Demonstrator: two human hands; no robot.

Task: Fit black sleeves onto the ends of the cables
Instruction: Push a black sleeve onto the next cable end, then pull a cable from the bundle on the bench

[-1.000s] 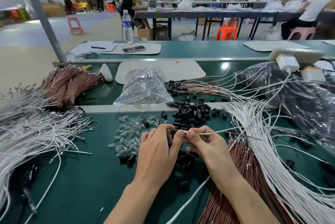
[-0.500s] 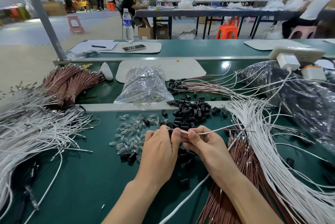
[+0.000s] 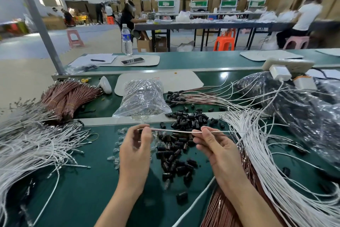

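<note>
My left hand pinches the end of a thin white cable between thumb and fingertips; whether a sleeve sits on that end is hidden by the fingers. My right hand pinches the same cable further right, so it stretches level between both hands above the green table. Loose black sleeves lie scattered under and beyond the cable. Small clear caps lie by my left hand.
White cables spread at the left and right. Brown cable bundles lie at the back left, more brown cables under my right forearm. A clear bag and a dark plastic bag sit behind. A power strip stands at right.
My hands have moved apart along the white cable: the left slid left to its end, the right went right, and the cable is now stretched between them, raised a little.
</note>
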